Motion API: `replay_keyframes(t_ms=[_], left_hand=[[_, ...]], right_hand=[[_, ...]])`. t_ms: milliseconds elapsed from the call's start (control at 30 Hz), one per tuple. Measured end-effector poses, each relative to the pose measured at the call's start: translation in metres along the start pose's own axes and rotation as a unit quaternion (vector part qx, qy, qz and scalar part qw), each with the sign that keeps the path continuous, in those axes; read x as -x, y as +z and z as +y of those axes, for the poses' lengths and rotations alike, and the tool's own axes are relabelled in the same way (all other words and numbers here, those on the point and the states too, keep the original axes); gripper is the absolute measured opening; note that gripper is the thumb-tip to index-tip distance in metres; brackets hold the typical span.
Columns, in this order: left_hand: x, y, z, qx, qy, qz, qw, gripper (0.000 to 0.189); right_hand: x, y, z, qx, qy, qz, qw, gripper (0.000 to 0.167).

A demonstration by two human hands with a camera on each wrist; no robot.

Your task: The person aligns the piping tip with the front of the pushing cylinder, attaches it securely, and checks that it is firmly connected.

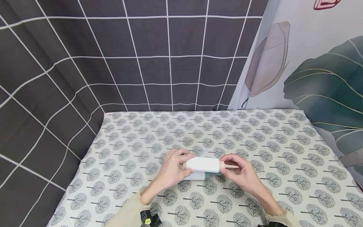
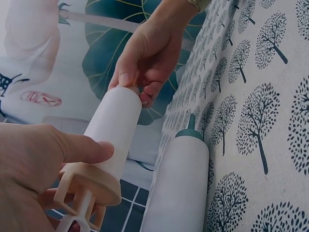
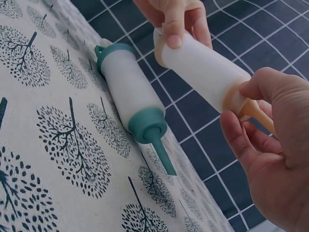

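A white nozzle bottle (image 1: 203, 164) is held sideways above the cloth. My left hand (image 1: 172, 165) grips its left end, thumb along the white body, close to a beige open-framed end piece (image 2: 99, 181) with a white stem inside it. At the other end, my right hand (image 1: 241, 170) pinches the beige collar with thumb and fingers, and the long beige nozzle (image 3: 260, 118) points back toward the palm. Below it, a second white bottle (image 3: 130, 84) with a green nozzle cap (image 3: 147, 124) and green end lies on the cloth, partly hidden in the head view.
A white cloth (image 1: 136, 190) printed with grey trees covers the table. Behind and at the left hangs a dark curtain (image 1: 147, 37) with white grid lines. A white curtain with a large leaf print (image 1: 326, 82) hangs at the right.
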State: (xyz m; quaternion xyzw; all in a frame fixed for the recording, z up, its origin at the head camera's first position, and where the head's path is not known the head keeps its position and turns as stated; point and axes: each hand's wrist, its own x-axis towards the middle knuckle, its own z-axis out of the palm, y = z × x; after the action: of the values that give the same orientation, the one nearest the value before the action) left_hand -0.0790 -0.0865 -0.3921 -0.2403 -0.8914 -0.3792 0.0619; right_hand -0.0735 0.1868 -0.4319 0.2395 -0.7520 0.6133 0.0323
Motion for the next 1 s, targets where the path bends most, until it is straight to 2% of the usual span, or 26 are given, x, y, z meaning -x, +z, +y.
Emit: replay_keyframes(t_ms=[600, 1000], left_hand=[[-0.0013, -0.0037, 0.0037, -0.014, 0.002, -0.004, 0.9999, 0.045], [-0.0032, 0.0006, 0.0004, -0.024, -0.004, -0.013, 0.9996, 0.046]], right_hand=[[0.0003, 0.0026, 0.0000, -0.012, 0.014, 0.022, 0.9996, 0.029], [-0.0009, 0.0037, -0.0010, -0.013, 0.023, 0.034, 0.9991, 0.030]])
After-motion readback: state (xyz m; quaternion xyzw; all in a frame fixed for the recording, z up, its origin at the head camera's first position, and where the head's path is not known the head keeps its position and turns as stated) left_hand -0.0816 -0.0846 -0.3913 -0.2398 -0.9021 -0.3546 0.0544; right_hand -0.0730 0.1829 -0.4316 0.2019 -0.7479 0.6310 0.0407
